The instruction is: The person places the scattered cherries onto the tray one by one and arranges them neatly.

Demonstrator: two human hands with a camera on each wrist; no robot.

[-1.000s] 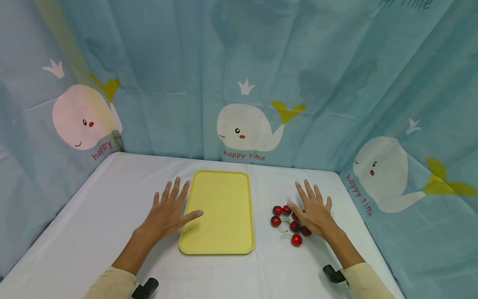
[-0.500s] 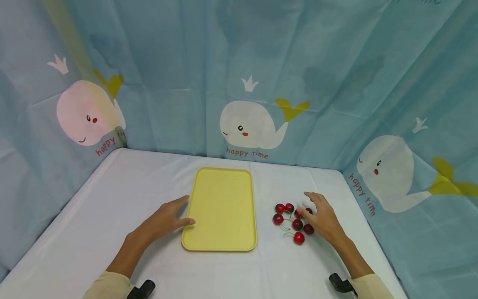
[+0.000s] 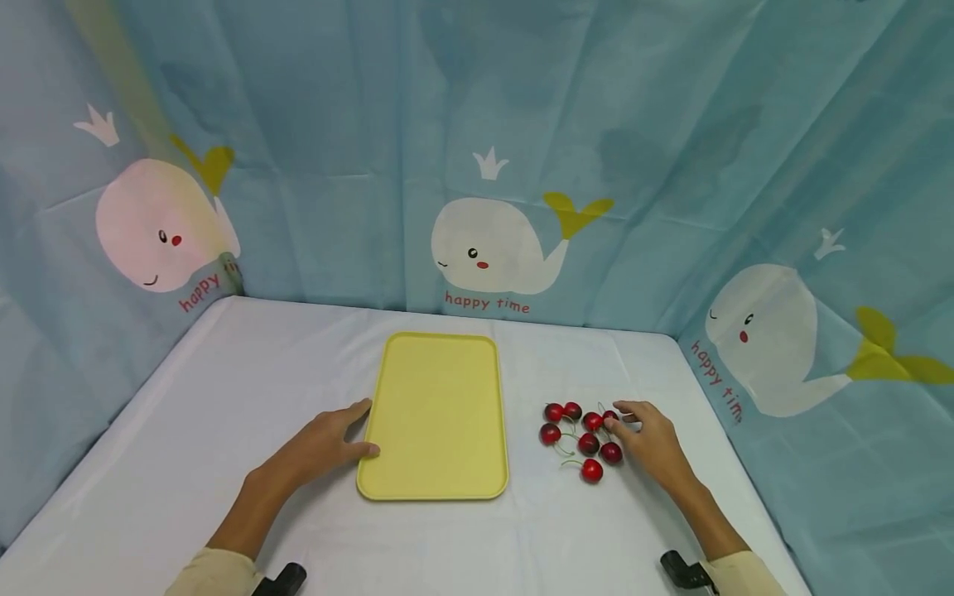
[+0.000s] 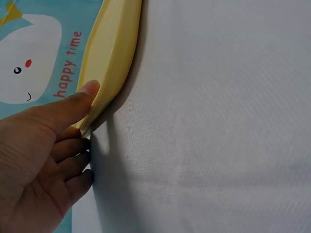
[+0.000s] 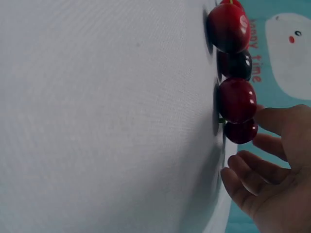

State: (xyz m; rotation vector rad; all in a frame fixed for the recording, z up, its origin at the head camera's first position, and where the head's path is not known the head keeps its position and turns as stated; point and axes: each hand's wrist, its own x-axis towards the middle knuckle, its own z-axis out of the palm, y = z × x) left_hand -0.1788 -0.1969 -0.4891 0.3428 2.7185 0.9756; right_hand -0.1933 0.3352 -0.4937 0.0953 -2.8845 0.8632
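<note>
My left hand holds the left edge of a yellow tray. In the left wrist view its thumb lies over the tray's rim, the other fingers bent against the side below. On the right, my right hand is at the back right of a group of dark red cherries, thumb and index finger at either side of one cherry. The right wrist view has this cherry low down at the fingertips, partly covered by a nearer cherry. Its remaining fingers curl loosely.
Several more stemmed cherries lie on the white tablecloth, the nearest a bright red cherry. A blue curtain printed with whales hangs behind and on both sides of the table.
Both hands were spread open above the table. They have lowered and bent their fingers, the left onto the tray's edge, the right round a cherry at the back. The tray stays put.
</note>
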